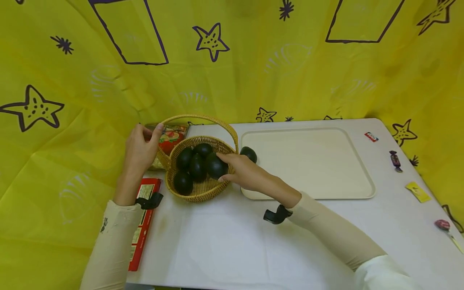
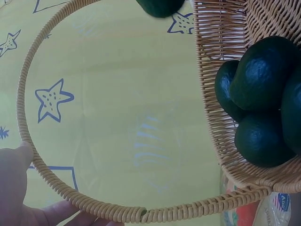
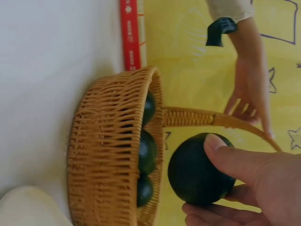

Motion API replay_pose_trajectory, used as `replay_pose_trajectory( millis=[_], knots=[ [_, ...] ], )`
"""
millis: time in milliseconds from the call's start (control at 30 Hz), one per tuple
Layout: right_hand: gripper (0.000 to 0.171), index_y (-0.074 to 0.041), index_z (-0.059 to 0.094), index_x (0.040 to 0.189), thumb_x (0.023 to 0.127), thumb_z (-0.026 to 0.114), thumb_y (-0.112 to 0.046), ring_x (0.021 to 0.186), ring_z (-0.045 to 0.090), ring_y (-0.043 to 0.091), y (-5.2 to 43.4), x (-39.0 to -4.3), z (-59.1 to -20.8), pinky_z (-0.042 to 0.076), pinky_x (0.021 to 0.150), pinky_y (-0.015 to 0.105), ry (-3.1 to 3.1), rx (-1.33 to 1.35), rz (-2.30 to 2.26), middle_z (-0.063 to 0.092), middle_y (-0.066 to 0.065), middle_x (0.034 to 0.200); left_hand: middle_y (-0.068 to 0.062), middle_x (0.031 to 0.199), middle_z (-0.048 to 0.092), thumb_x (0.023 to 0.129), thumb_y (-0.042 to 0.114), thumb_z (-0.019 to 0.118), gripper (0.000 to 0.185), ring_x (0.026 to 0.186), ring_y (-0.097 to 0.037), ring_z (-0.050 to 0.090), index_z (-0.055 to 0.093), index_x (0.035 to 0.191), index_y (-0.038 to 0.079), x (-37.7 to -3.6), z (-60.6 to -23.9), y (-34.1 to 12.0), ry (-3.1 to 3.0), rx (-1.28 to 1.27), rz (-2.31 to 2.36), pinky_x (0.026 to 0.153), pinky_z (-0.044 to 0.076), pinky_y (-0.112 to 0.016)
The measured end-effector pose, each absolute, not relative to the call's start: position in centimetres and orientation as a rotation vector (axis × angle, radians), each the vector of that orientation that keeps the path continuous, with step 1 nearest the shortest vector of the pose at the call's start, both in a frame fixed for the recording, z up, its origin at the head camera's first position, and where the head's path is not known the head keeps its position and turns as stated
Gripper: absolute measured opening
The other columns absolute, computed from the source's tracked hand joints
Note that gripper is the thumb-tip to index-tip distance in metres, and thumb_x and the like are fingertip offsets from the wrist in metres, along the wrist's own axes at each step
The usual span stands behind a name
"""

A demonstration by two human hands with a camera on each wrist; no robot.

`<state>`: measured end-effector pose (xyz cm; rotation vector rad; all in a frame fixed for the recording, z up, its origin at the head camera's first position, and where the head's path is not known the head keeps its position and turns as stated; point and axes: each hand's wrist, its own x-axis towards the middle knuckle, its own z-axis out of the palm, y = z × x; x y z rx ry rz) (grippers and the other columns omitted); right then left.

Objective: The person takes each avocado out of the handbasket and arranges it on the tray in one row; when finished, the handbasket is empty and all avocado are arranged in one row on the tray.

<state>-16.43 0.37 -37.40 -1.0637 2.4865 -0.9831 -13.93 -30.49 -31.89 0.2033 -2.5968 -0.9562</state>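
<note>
A wicker basket with a tall arched handle holds several dark green avocados. On the handle's left side, my left hand holds the wicker; in the left wrist view its thumb and fingertips lie along the rim of the arch. My right hand grips one avocado between thumb and fingers. In the right wrist view this fruit is just outside the basket's opening, apart from the avocados inside. Another avocado sits at the left end of a cream tray, partly behind my right hand.
A red box lies along the table's left side, and printed food packets stand behind the basket. Small wrapped sweets and a lollipop line the right edge. A yellow patterned cloth hangs behind the white table.
</note>
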Motion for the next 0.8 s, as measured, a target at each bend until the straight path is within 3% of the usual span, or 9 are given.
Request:
replay_pose_trajectory(
  millis=[433, 667, 800],
  knots=[
    [0.078, -0.002, 0.042, 0.160, 0.095, 0.081, -0.020, 0.144, 0.052, 0.037, 8.1, -15.3, -36.4, 0.044, 0.116, 0.050, 2.548, -1.037, -1.101, 0.050, 0.016, 0.160, -0.025, 0.111, 0.056, 0.107, 0.060, 0.049, 0.067, 0.100, -0.042, 0.054, 0.053, 0.113, -0.006, -13.9, -31.9, -30.3, -2.598, 0.224, -0.950, 0.084, 0.040, -0.045],
    [0.078, -0.010, 0.043, 0.161, 0.095, 0.082, -0.022, 0.141, 0.055, 0.040, 11.6, -17.1, -37.7, 0.046, 0.114, 0.052, 2.593, -0.906, -1.145, 0.050, 0.014, 0.160, -0.025, 0.110, 0.056, 0.107, 0.060, 0.048, 0.066, 0.099, -0.042, 0.054, 0.054, 0.111, -0.006, -14.0, -32.1, -30.4, -2.585, 0.217, -0.932, 0.083, 0.040, -0.045],
    [0.077, -0.009, 0.042, 0.162, 0.096, 0.081, -0.021, 0.142, 0.053, 0.043, 13.1, -18.7, -39.1, 0.045, 0.114, 0.053, 2.616, -0.830, -1.154, 0.048, 0.016, 0.161, -0.024, 0.108, 0.056, 0.107, 0.059, 0.049, 0.065, 0.097, -0.041, 0.053, 0.054, 0.109, -0.005, -14.0, -32.0, -30.4, -2.585, 0.203, -0.937, 0.082, 0.039, -0.043]
  ],
)
